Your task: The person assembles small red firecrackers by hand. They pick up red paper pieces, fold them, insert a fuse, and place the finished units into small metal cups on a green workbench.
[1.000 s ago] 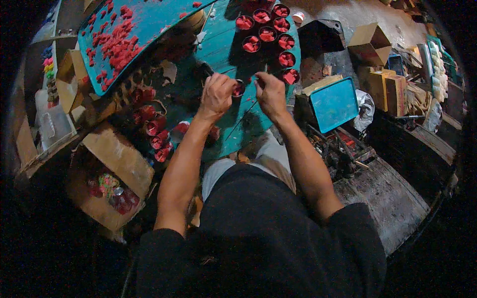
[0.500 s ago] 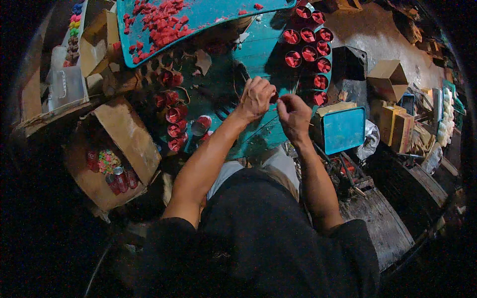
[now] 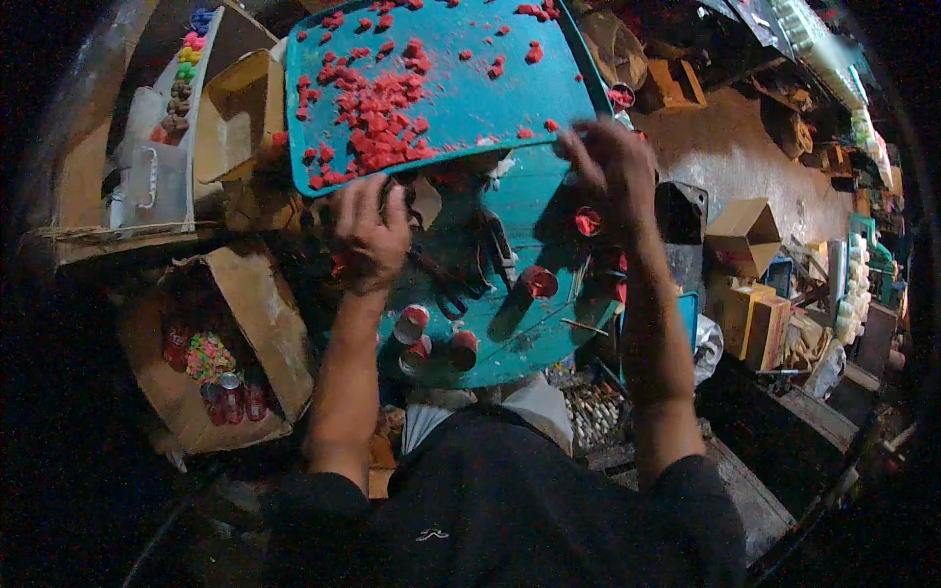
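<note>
A large teal tray (image 3: 510, 88) scattered with red lumps (image 3: 382, 108) lies across the far side of the table. My left hand (image 3: 372, 235) is at its near left edge, fingers apart and slightly blurred. My right hand (image 3: 619, 167) reaches its near right corner, fingers spread and smeared by motion; contact with the tray is unclear. Between my arms, a can with red filling (image 3: 537, 283) stands on the green table (image 3: 480, 367). Another red-filled can (image 3: 587, 221) is beside my right hand. Several cans (image 3: 463, 350) stand near the front edge by my left forearm.
Dark-handled scissors (image 3: 451, 302) and a thin stick (image 3: 584, 326) lie on the table. An open cardboard box (image 3: 260, 304) with red bottles sits at left. A brown carton (image 3: 750, 235) is at right. Small metal pieces (image 3: 595, 407) lie below the table's front edge.
My hands, close together over the table before, have moved apart and forward to the tray. The view has tilted up, showing more tray. A can now shows in the middle of the table.
</note>
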Motion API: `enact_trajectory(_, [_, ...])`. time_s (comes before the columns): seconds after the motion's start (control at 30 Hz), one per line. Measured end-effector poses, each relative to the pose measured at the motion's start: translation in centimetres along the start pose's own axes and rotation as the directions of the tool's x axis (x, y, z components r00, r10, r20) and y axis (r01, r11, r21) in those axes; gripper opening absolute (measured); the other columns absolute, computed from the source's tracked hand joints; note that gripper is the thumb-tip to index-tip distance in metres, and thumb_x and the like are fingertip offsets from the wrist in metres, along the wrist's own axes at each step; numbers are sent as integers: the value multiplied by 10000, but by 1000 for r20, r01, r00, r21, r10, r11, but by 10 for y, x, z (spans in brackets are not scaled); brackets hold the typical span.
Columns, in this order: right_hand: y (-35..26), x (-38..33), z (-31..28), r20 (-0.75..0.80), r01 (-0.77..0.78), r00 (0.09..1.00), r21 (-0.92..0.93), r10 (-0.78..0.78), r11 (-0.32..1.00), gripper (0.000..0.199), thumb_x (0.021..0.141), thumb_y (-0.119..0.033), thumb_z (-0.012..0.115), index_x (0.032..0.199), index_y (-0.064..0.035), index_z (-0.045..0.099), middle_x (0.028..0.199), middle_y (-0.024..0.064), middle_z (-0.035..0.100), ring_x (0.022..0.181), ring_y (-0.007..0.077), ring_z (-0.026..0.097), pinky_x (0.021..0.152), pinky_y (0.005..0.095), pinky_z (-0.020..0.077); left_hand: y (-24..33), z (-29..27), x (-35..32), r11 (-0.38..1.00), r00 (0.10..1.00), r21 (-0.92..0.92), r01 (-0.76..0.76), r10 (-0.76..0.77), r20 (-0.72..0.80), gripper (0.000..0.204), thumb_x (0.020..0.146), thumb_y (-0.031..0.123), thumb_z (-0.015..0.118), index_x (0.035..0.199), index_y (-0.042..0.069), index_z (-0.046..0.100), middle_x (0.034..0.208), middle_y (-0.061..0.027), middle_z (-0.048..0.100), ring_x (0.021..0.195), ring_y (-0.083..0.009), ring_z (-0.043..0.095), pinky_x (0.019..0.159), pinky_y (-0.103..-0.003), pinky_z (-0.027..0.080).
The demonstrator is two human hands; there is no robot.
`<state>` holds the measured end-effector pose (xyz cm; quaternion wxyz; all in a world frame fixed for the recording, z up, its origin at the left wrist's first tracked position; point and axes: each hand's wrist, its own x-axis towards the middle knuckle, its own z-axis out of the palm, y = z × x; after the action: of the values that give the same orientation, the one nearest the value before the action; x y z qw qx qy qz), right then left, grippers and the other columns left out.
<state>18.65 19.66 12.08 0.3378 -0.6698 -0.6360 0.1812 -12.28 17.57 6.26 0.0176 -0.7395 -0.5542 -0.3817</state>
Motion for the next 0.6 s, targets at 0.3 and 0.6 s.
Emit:
enact_trajectory(0.3, [33,304,152,420,401,884,-455,-206,795,350,876,-471,721,884,-123,761,1067,104,737,1024,337,698,816,493,576,-52,-66,38,930,929,207,304,-338,154,476,882,203,781,1262,-25,608,1233,-225,571,1129,-415,594,991,-482,483])
enact_trajectory(0.6, [-10,322,224,82,264,960,-588,-269,764,476,907,-550,592,1243,-221,665,1285,122,593,1165,443,566,806,566,528,-77,-25,16,766,786,-176,618,-603,135,668,948,179,690,1491,-81,402,1252,-293,656,1134,-413,656,1015,-472,491])
